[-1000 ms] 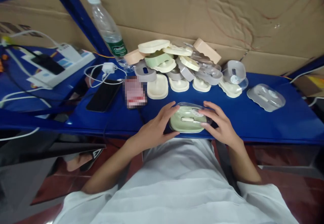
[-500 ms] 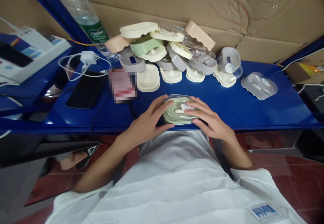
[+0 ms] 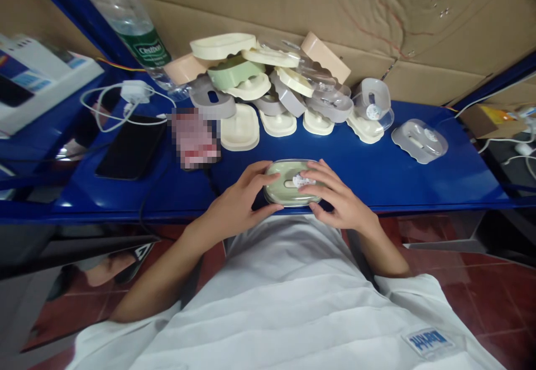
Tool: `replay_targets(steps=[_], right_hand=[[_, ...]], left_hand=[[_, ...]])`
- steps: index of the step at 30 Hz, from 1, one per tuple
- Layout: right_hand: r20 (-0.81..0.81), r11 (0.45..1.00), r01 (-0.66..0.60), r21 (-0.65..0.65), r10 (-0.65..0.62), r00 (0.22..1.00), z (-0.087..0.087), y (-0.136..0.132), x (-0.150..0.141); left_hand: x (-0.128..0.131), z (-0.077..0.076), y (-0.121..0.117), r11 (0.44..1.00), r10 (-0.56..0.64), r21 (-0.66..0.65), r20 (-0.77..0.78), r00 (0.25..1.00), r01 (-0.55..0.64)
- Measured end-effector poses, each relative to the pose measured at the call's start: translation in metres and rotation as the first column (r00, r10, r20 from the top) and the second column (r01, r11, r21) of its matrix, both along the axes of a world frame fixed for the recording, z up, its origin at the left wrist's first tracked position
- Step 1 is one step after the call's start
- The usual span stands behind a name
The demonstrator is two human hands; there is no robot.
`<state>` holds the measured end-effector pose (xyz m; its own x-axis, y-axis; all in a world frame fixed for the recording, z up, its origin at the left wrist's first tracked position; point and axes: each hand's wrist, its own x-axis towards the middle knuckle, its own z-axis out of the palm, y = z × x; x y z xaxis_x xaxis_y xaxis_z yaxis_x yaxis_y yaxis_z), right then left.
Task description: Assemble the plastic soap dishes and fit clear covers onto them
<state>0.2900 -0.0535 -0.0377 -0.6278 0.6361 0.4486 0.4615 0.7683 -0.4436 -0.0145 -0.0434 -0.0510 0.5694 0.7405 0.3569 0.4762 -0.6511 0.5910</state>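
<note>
A pale green soap-box-like container with a clear lid (image 3: 281, 187) rests at the near edge of the blue table (image 3: 377, 174). My left hand (image 3: 240, 200) curls round its left end, thumb under and fingers on top. My right hand (image 3: 335, 197) covers its right side, with fingertips pressing on a small white sticker (image 3: 302, 181) on the lid. Both hands grip the container.
A heap of cream, green, grey and clear box halves (image 3: 268, 88) sits at the back against cardboard. A clear lid (image 3: 419, 140) lies at right. A black phone (image 3: 130, 145), charger cable (image 3: 125, 94), water bottle (image 3: 129, 21) and a blurred pink item (image 3: 193, 138) are at left.
My right hand has slid further over the lid, onto the white sticker. My left hand has closed more round the box's left end. The view has tilted down slightly.
</note>
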Motion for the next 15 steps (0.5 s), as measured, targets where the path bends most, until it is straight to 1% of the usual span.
replay_targets(steps=[6,8,10,12,13,14,15], right_hand=[[0.069,0.991,0.071,-0.109,-0.063,0.996,0.001,0.008,0.000],[0.083,0.990,0.088,-0.109,-0.080,0.993,-0.001,0.008,0.001],[0.069,0.991,0.112,-0.071,-0.107,0.992,-0.001,0.006,0.004],[0.031,0.986,0.167,-0.008,-0.167,0.985,0.003,0.003,0.015],[0.006,0.974,0.223,0.032,-0.223,0.975,0.008,0.001,0.024],[-0.024,0.952,0.297,0.079,-0.296,0.955,0.015,0.002,0.036],[-0.054,0.915,0.382,0.129,-0.378,0.924,0.025,0.003,0.051]], left_hand=[[0.001,0.000,0.000,0.999,0.036,0.023,-0.008,0.999,-0.036],[0.001,0.000,0.000,0.999,0.043,0.015,-0.023,0.999,-0.043],[0.001,0.000,0.000,0.999,0.043,0.006,-0.033,0.999,-0.043],[0.002,0.000,0.000,0.999,0.048,0.001,-0.030,0.998,-0.048],[0.002,0.000,0.000,0.998,0.054,-0.006,-0.034,0.998,-0.055],[0.002,0.001,0.000,0.998,0.058,-0.015,-0.043,0.997,-0.059],[0.002,0.001,0.000,0.998,0.057,-0.023,-0.060,0.997,-0.058]])
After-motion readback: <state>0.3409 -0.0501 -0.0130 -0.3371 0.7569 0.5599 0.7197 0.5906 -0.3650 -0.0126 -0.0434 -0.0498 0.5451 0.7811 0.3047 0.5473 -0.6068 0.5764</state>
